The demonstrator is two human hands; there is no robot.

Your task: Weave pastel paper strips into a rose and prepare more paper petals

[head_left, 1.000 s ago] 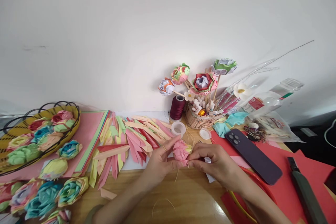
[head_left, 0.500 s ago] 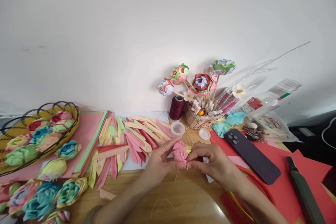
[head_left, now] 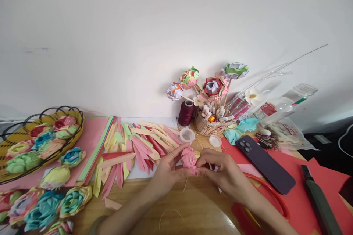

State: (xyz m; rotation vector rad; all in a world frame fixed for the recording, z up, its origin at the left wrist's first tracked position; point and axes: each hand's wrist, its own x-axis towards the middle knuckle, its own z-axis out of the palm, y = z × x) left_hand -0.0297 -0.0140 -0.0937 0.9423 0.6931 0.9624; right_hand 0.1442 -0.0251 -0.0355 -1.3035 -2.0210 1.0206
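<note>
A pink paper flower [head_left: 189,158] with a yellowish part on its right side is held between both hands above the wooden table. My left hand [head_left: 170,165] grips it from the left, thumb below and fingers behind. My right hand [head_left: 220,165] pinches its right lower edge with thumb and fingertips. A thin thread [head_left: 185,184] hangs beneath the flower. Just beyond the hands stands a small translucent round container [head_left: 186,135], its lid [head_left: 215,140] lying to the right.
Folded paper strips [head_left: 143,143] spread at centre left. Paper flowers fill a yellow basket [head_left: 78,126] and lie before it. A maroon thread spool [head_left: 186,113] and a woven pot [head_left: 205,128] with flowers stand behind. At right are a phone [head_left: 266,165], red-handled scissors [head_left: 281,202] and a dark green cutter [head_left: 321,203].
My right hand's fingers have shifted slightly on the flower's edge, and the right forearm has moved a little left. Both hands still hold the flower in nearly the same place.
</note>
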